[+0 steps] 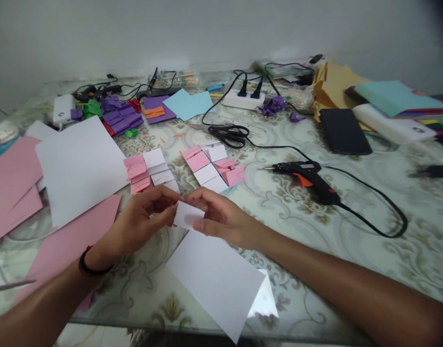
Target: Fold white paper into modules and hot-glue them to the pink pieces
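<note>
A small white piece of paper (186, 215) is pinched between both hands above the middle of the table. My left hand (144, 219) grips its left edge, thumb in front. On the right edge, my right hand (225, 219) has its thumb pressed to the near face, the other fingers behind. Below lies a larger white sheet (216, 282). Just beyond the hands rest folded pink and white papers (149, 169) and a card with pink and white folded pieces (212, 166).
A glue gun (308, 180) with its cable lies at the right, near black scissors (228, 135). Pink paper (73, 243) and a big white sheet (84, 168) cover the left. Purple folded papers (122, 118), a power strip (243, 100) and a black phone-like slab (344, 131) stand further back.
</note>
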Demonstrator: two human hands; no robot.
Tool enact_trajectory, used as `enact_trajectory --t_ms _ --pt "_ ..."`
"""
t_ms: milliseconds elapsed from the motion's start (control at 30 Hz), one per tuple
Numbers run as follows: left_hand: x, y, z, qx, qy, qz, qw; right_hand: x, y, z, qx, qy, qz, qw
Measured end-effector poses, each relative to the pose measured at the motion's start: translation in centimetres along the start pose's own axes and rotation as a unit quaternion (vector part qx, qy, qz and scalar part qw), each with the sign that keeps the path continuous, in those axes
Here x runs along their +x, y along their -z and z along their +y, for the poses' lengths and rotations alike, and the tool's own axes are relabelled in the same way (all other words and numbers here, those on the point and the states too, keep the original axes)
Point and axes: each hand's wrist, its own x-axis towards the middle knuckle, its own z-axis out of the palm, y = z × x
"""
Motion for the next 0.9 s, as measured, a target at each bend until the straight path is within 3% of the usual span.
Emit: enact_trajectory --t_ms 200,333,433,700,900 --pt "0.0 -0.1 -0.4 0.010 -0.003 0.080 0.997 -0.1 -0.7 0.4 -0.075 -0.032 0.040 0.996" --pt "-0.1 -0.3 -0.4 0.052 -0.012 0.092 0.994 0.0 -1.1 0.4 -0.126 0.005 0.074 0.989" --pt "-0.2 -0.5 -0.2 0.066 -0.005 0.085 0.994 0.1 -1.0 0.4 -0.133 0.020 0.071 0.988" --pt "-0.2 -0.4 0.0 0.076 -0.004 0.057 0.995 0.3 -0.3 0.6 -0.073 -0.023 0.060 0.995" --pt "-0.5 0.0 -0.3 0.035 -0.015 -0.038 0.999 0.3 0.2 0.9 -0.055 -0.056 0.058 0.995"
